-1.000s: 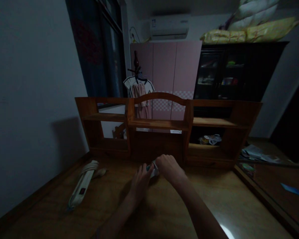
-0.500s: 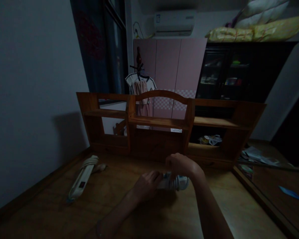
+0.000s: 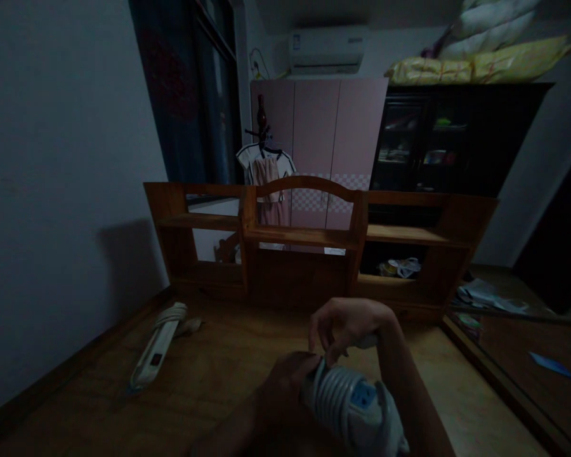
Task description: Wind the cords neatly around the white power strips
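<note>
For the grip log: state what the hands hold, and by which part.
A cord-wrapped white power strip: left hand cups its far end, right hand pinches the cord coils there.

The cord-wrapped power strip (image 3: 352, 403) runs off the bottom edge and hides most fingers of the left hand (image 3: 280, 387). Contents of the dark glass cabinet (image 3: 457, 139) and the clutter (image 3: 400, 266) on the lower shelf (image 3: 385, 280) are too dim to identify.
</note>
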Demonstrator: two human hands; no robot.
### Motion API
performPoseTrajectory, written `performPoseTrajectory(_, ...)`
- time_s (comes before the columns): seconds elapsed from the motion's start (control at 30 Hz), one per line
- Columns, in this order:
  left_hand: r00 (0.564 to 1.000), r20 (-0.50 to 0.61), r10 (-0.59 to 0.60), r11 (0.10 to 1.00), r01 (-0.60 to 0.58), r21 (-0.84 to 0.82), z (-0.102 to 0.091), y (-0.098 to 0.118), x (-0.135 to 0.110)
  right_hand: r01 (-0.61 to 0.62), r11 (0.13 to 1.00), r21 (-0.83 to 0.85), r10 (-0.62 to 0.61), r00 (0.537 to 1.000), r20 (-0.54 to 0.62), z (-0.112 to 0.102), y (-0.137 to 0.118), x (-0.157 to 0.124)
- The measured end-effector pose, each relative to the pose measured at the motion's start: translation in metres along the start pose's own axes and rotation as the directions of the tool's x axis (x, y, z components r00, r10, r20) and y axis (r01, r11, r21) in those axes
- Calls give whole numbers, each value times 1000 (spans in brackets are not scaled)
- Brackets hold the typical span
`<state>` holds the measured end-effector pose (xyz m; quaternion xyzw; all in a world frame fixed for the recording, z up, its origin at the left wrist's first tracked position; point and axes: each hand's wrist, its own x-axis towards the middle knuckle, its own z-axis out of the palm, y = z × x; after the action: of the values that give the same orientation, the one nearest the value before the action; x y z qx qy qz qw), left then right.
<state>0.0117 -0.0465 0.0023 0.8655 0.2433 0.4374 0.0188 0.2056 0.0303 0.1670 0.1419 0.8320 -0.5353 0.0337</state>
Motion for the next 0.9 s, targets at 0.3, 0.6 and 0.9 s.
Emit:
performPoseTrajectory(0.3, 673, -248, -697, 697, 554, -455, 9, -14, 25, -61, 996, -70, 25, 903, -428, -32, 94, 46)
performPoseTrajectory(0.6, 218, 40, -975, 100, 592, -799, 14, -43, 20, -141, 971, -191, 9, 826, -563, -22, 110, 78)
performPoseTrajectory(0.9, 331, -46, -942, 230, 542, -808, 16, -56, 16, -255, 954, -157, 136, 837, -530, -28, 104, 70)
